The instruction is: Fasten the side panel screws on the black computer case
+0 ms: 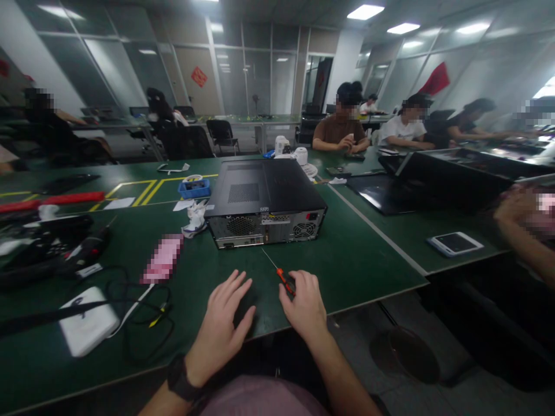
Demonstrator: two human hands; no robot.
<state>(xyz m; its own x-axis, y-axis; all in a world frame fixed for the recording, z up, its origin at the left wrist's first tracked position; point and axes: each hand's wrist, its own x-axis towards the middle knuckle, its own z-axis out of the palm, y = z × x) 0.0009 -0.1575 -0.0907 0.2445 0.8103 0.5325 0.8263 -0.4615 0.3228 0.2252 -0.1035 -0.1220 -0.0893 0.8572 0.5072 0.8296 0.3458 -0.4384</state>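
A black desktop computer case (277, 184) lies on its side on the green table, its rear panel of vents and ports facing me. In front of it rests a screwdriver (285, 279) with a red and black handle, its thin shaft pointing toward the case. My right hand (306, 300) is at the handle, thumb and fingers apart on either side; whether they touch it I cannot tell. To the left, my left hand (225, 315) lies open by the table edge, fingers stretched out and holding nothing.
On the left are a white box (89, 320) with cables, a blurred pink item (163, 258) and a power drill (89, 245). Crumpled white plastic (195, 218) and a blue tray (193, 188) adjoin the case. A phone (455, 243) lies right, near another person's arm (522, 222).
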